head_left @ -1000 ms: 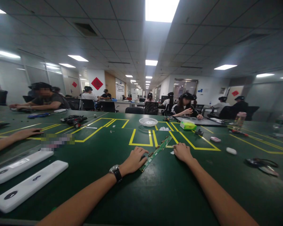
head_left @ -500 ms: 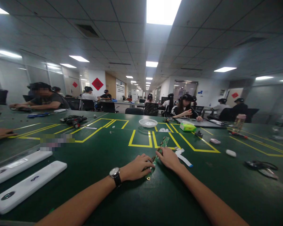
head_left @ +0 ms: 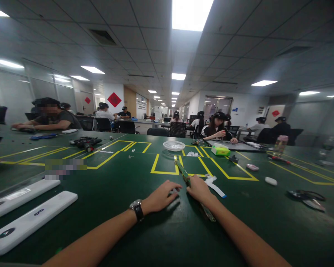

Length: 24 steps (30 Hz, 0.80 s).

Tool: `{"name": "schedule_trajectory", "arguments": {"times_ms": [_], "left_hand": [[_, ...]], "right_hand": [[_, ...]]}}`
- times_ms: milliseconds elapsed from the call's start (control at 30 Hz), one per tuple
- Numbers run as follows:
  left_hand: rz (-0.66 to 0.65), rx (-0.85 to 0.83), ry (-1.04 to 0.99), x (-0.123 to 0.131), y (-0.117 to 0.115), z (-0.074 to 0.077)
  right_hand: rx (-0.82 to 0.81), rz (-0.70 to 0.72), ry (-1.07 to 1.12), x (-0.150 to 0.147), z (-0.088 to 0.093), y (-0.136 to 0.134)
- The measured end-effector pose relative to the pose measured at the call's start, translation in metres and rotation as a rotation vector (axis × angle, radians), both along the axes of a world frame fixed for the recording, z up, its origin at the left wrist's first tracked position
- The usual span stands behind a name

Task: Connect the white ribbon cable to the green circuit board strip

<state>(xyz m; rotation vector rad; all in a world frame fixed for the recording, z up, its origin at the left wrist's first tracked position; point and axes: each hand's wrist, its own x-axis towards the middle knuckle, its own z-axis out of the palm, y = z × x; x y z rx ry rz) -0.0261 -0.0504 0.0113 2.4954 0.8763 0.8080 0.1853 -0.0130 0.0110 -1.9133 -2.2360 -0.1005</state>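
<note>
A long, narrow green circuit board (head_left: pixel 183 170) is gripped near its middle by my right hand (head_left: pixel 198 190). It slants from the yellow tape down to below my right wrist, seen nearly edge-on, and my hand and forearm cover part of it. To its left, my left hand (head_left: pixel 161 195) has its fingers apart and holds nothing; a watch is on that wrist. White flat cables (head_left: pixel 217 188) with a blue end lie on the green table (head_left: pixel 167 237) just right of my right hand.
Two long white cases (head_left: pixel 33 222) lie at the left. Farther off are a clear round dish (head_left: pixel 174 146), a green-and-white packet (head_left: pixel 220 150) and a power tool (head_left: pixel 87 143). A white oval item (head_left: pixel 271 181) and black cable (head_left: pixel 308 195) are at the right. People sit beyond.
My left hand has let go of the board and moved slightly left. The board, in my right hand, has turned and tilted, its far end swinging left. The hand at the far left edge is gone.
</note>
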Motion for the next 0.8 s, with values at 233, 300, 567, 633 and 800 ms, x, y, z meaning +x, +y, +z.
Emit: {"name": "schedule_trajectory", "arguments": {"times_ms": [233,300,567,633,800], "left_hand": [[0.243,-0.165,-0.16,-0.013,0.03,-0.016],[0.25,-0.224,-0.212,-0.014,0.035,-0.017],[0.341,-0.326,-0.313,-0.018,0.051,-0.022],[0.331,-0.33,-0.359,-0.018,0.052,-0.022],[0.308,-0.418,-0.562,-0.017,0.047,-0.021]], "right_hand": [[-0.022,0.16,0.22,-0.014,0.006,-0.013],[0.004,0.241,0.276,-0.024,0.006,-0.022],[0.007,0.569,0.306,-0.049,0.007,-0.053],[0.027,0.642,0.313,-0.047,0.01,-0.051],[0.182,0.418,0.214,-0.018,0.012,-0.019]]}}
